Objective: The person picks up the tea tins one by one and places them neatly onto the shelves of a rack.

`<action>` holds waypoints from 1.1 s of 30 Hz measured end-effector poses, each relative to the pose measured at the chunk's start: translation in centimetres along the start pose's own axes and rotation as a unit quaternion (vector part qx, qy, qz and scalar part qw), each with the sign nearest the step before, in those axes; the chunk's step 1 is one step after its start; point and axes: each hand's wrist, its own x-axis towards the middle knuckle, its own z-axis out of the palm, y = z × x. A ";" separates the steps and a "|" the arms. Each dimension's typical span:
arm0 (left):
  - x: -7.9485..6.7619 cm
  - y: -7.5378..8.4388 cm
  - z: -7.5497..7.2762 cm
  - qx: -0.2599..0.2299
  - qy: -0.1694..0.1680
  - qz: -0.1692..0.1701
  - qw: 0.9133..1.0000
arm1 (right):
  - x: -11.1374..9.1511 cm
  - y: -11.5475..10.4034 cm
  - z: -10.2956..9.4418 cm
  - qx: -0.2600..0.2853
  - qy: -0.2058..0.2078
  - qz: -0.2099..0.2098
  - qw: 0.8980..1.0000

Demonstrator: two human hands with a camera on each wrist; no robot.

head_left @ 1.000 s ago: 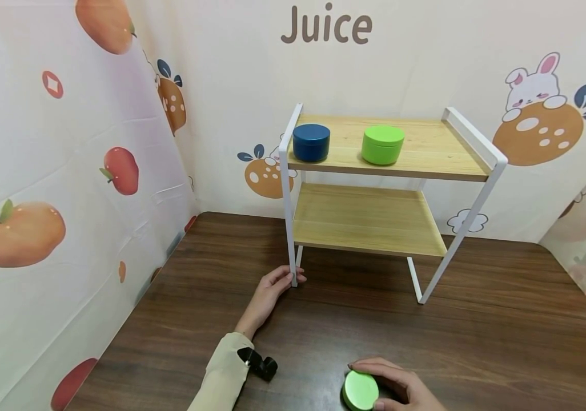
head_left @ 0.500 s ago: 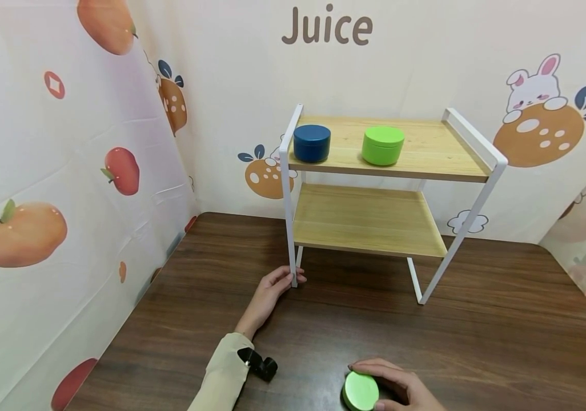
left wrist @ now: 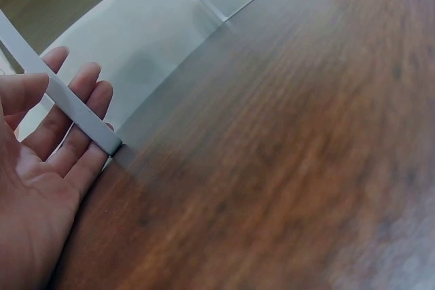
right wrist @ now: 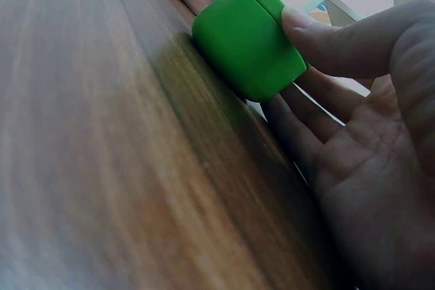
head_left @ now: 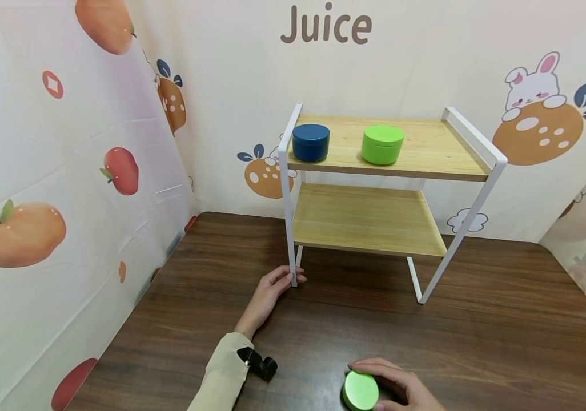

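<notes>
At the foot of a two-tier shelf, my left hand (head_left: 267, 297) holds the white front left leg (head_left: 291, 251). The left wrist view has the leg (left wrist: 76, 109) between the thumb and the fingers. Near the front of the table, my right hand (head_left: 401, 383) grips a small round green tin (head_left: 360, 391) with its lid on. In the right wrist view the thumb lies on the side of the tin (right wrist: 245, 39), at the lid's seam. A blue round tin (head_left: 310, 142) and another green tin (head_left: 382, 145) stand upright on the top board.
The shelf's upper board (head_left: 426, 148) and lower board (head_left: 365, 220) are pale wood in a white frame. Dark wooden table (head_left: 211, 268) lies around its legs. Printed cloth walls (head_left: 211, 85) rise behind and at the left. A black camera (head_left: 258, 364) sits on my left wrist.
</notes>
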 end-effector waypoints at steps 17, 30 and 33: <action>0.0 -0.2 0.0 0.002 0.005 -0.001 1.000 | 0.0 -0.5 -0.1 0.021 -0.003 0.032 0.999; 0.2 -0.3 0.0 -0.001 0.002 0.004 1.000 | 0.1 -0.6 -0.1 0.007 0.007 0.039 0.999; 0.2 -0.3 0.0 -0.002 0.003 0.005 1.000 | 0.1 -0.6 -0.1 0.007 0.008 0.040 0.999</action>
